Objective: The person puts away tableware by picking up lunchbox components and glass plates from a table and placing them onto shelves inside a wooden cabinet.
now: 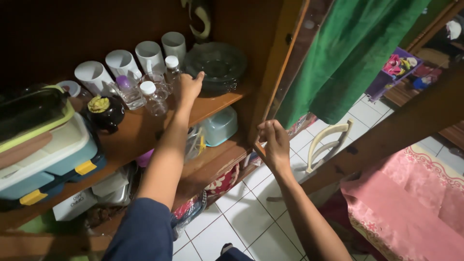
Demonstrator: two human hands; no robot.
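Two hands work here: near, the right hand (pixel 273 140) grips the brown wooden cupboard door (pixel 290 58); farther left, the left hand (pixel 189 87), open, touches stacked dark glass plates (pixel 216 65) on the shelf (pixel 140 130). Plates look heavy, breakable; hold the rims.

A home; wooden cupboard (pixel 145 128) of cups (pixel 122 62), tiled floor (pixel 251 212)
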